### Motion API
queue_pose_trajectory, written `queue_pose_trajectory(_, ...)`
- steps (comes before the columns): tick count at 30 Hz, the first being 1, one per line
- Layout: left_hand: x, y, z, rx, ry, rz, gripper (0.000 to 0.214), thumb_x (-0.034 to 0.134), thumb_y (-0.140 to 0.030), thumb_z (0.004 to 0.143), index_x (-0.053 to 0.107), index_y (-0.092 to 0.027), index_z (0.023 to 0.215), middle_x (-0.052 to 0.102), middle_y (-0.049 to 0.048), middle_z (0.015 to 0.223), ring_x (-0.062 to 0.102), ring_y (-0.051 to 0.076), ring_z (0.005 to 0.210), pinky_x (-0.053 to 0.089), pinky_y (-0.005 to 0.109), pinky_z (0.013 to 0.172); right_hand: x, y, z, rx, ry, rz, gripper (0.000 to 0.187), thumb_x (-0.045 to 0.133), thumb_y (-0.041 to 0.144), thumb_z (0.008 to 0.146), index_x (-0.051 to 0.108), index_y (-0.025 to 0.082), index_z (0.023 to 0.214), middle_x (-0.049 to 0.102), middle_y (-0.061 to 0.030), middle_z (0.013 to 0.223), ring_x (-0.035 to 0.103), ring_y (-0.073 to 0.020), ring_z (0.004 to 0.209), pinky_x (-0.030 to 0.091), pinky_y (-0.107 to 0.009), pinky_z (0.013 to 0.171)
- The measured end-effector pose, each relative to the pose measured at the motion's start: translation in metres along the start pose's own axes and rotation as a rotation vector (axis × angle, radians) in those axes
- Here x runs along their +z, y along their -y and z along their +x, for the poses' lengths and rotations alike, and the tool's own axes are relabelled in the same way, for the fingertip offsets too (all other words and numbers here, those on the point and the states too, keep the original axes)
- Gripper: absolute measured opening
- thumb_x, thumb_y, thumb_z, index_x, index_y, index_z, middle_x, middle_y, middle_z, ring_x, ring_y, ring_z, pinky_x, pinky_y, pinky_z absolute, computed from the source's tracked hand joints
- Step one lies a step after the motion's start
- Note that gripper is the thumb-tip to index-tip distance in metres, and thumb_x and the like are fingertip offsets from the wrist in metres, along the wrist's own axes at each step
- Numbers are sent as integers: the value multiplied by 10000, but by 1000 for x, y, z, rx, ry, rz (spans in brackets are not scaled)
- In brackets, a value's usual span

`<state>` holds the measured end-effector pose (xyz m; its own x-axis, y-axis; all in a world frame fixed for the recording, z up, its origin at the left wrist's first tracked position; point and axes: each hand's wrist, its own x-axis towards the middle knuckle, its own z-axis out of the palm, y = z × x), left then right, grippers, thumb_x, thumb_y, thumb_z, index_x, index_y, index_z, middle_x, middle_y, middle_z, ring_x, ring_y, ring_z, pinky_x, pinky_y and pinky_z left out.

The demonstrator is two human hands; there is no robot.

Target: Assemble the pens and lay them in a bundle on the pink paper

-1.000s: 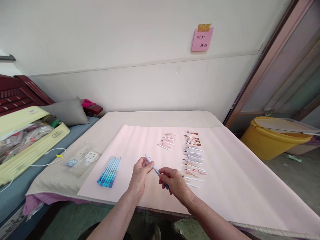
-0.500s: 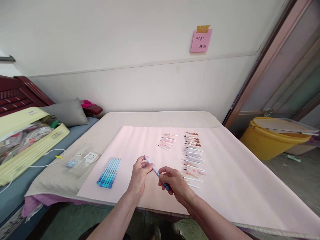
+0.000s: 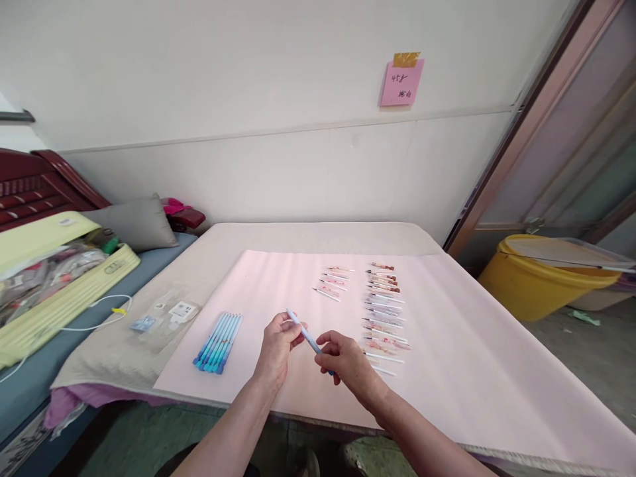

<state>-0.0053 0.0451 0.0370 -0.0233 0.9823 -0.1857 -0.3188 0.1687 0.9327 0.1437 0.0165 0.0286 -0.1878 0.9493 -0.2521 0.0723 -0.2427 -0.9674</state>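
Note:
Both my hands hold one blue pen (image 3: 304,332) above the pink sheet (image 3: 447,344) near the table's front edge. My left hand (image 3: 278,348) pinches its upper end with fingers closed. My right hand (image 3: 345,361) is closed around its lower, darker end. To the left lies a tight row of several blue pens (image 3: 217,342). To the right runs a column of several pink and white pen parts (image 3: 383,311), with a shorter group of several parts (image 3: 332,281) beside it.
A clear plastic packet with labels (image 3: 166,315) lies on the beige cloth at left. An open yellow case (image 3: 54,271) and a grey pillow (image 3: 134,222) sit on the bed. A yellow bucket (image 3: 541,278) stands at right. A pink note (image 3: 401,81) hangs on the wall.
Both hands stay on the pen at the same spot. My right hand has shifted slightly, covering more of the dark lower end.

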Motion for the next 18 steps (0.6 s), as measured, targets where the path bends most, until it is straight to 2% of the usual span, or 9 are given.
queue_pose_trajectory(6, -4, 0, 6, 5, -59, -49, 352, 699, -243, 648, 568, -144, 959, 643, 96, 871, 606, 196, 874, 472, 346, 784, -3, -7, 6, -23, -42, -41, 292, 573, 127, 536, 556, 180, 822, 596, 36, 630, 535, -115, 561, 415, -214, 453)
queue_pose_trajectory(9, -8, 0, 9, 7, -90, -96, 322, 675, -208, 669, 560, -149, 963, 632, 91, 871, 602, 191, 878, 482, 336, 767, -5, -8, 6, -59, -51, -68, 274, 584, 118, 548, 579, 176, 816, 643, 7, 692, 579, -141, 653, 429, -238, 554)
queue_pose_trajectory(12, -11, -2, 11, -16, -103, -157, 273, 658, -168, 680, 563, -148, 936, 620, 81, 862, 602, 177, 846, 493, 317, 737, -5, -8, 5, -152, -17, -37, 210, 585, 129, 587, 596, 176, 791, 654, -4, 752, 585, -150, 728, 440, -253, 632)
queue_pose_trajectory(18, -16, -6, 12, -61, -91, -263, 166, 620, -99, 712, 575, -127, 869, 610, 85, 852, 597, 146, 786, 503, 273, 693, -1, -8, 2, -214, -17, -8, 187, 603, 200, 679, 575, 193, 863, 597, 16, 705, 537, -125, 634, 464, -249, 560)
